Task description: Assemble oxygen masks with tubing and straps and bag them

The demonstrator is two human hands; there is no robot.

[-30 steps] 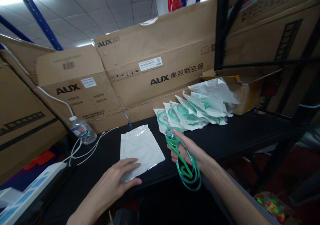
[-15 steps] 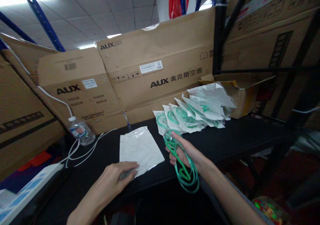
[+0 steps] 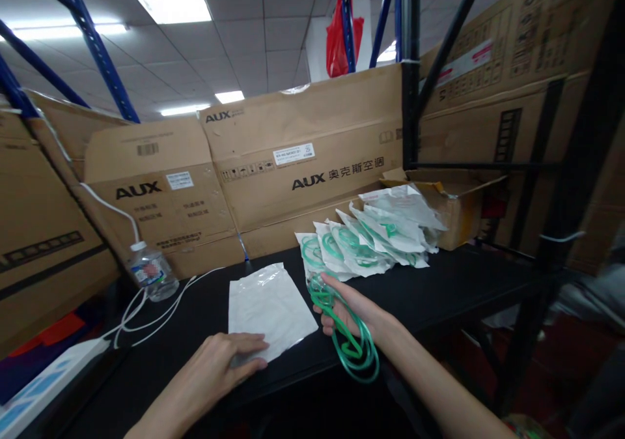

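Note:
My right hand [image 3: 349, 305] is wrapped round a coil of green tubing [image 3: 359, 361], which hangs in loops below the fingers. A clear plastic piece [image 3: 319, 286] shows at the coil's top, near my thumb; its exact kind I cannot make out. My left hand [image 3: 234, 357] rests on the lower left corner of a flat white pouch [image 3: 271, 309], thumb and fingers apart. The pouch lies on the black tabletop [image 3: 195, 322]. Behind my right hand, several white pouches [image 3: 361, 240] with green tubing inside lie overlapped in a row.
An open cardboard box [image 3: 461, 211] stands behind the row of pouches. Large cardboard panels [image 3: 312, 165] wall the back. At left are a clear plastic bottle [image 3: 153, 273], white cables [image 3: 170, 312] and a power strip [image 3: 53, 380]. A black post [image 3: 411, 113] rises at right.
The camera view has tilted up, so the things sit lower in the picture. My right hand with the tubing has shifted slightly left; my left hand stays at the pouch.

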